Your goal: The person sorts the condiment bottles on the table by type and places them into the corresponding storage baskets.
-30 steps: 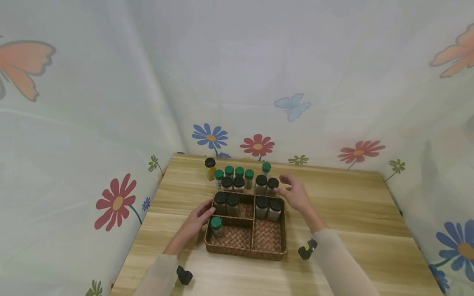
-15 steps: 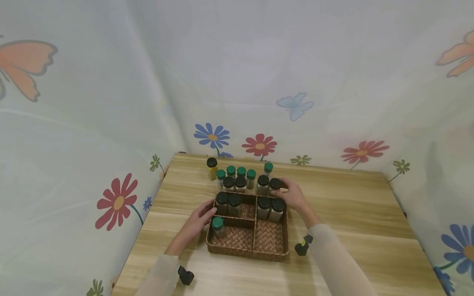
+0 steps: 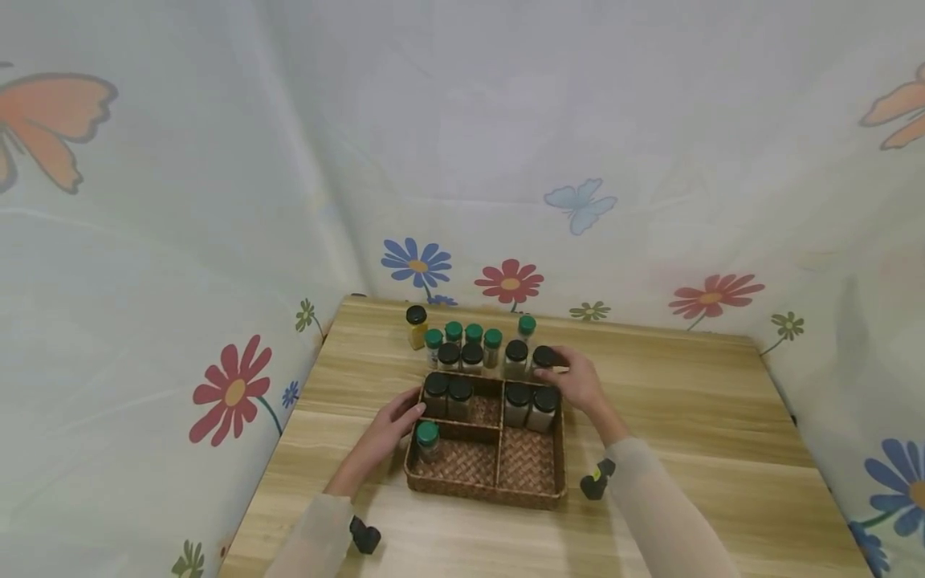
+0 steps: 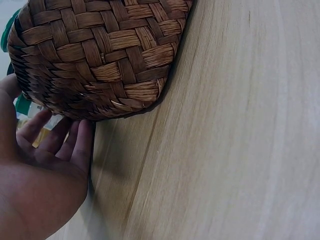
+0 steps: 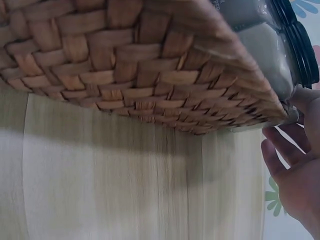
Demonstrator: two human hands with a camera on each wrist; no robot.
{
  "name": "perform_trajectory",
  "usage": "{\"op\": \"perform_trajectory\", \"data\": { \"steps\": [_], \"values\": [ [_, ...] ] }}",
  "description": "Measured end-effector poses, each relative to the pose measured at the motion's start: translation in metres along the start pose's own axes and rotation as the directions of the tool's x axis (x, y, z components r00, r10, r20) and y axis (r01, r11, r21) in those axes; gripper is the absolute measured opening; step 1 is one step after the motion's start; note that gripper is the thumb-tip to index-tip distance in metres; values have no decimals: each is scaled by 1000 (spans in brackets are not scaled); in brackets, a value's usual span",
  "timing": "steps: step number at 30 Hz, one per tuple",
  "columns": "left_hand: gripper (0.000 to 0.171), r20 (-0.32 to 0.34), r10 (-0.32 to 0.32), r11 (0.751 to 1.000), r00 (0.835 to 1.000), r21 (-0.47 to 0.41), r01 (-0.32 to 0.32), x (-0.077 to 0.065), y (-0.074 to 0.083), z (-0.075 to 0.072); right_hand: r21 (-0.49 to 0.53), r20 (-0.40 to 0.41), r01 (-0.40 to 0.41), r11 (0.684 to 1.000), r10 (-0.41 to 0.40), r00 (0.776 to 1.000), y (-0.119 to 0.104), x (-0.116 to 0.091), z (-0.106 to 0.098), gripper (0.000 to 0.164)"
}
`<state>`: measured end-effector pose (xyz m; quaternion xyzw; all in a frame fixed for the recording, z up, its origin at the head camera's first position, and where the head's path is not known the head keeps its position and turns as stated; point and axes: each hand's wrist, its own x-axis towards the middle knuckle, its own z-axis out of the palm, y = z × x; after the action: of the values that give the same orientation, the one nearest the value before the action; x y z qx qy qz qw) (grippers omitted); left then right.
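A brown woven basket (image 3: pixel 486 496) with three compartments stands on the table. My left hand (image 3: pixel 386 425) holds its left side, thumb at the rim and fingers against the outer wall, as the left wrist view also shows. Behind the basket's right back corner, my right hand (image 3: pixel 580 384) grips a black-lidded spice jar (image 3: pixel 543 357) between thumb and fingers. Two black-lidded jars (image 3: pixel 448 393) stand in the back left compartment and two more jars (image 3: pixel 530 405) in the right one. A green-lidded jar (image 3: pixel 428 441) is in the front left compartment.
Behind the basket stand several green-lidded jars (image 3: pixel 473 333), more black-lidded jars (image 3: pixel 460 357) and a yellow jar (image 3: pixel 417 327) with a black lid. A wooden table (image 3: pixel 672 417) carries everything, with a flower-printed curtain (image 3: pixel 621 241) along its back and sides.
My right hand has come in from the right and taken hold of the rightmost back jar, which has shifted slightly right from its neighbour. My left hand stays at the basket.
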<state>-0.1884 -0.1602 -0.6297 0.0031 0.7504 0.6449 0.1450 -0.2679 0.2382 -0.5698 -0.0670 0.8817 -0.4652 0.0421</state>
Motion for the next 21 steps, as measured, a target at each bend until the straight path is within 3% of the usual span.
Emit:
{"op": "perform_trajectory", "data": {
  "steps": [11,21],
  "values": [
    [72,2,2,1000,1000,-13,-2,-1,3,0,-29,-104,54,998,-56,993,4,-2,-27,62],
    [69,2,19,1000,1000,-9,-19,1,-1,0,-23,-135,69,997,-72,988,-16,-8,-59,59]
  ]
}}
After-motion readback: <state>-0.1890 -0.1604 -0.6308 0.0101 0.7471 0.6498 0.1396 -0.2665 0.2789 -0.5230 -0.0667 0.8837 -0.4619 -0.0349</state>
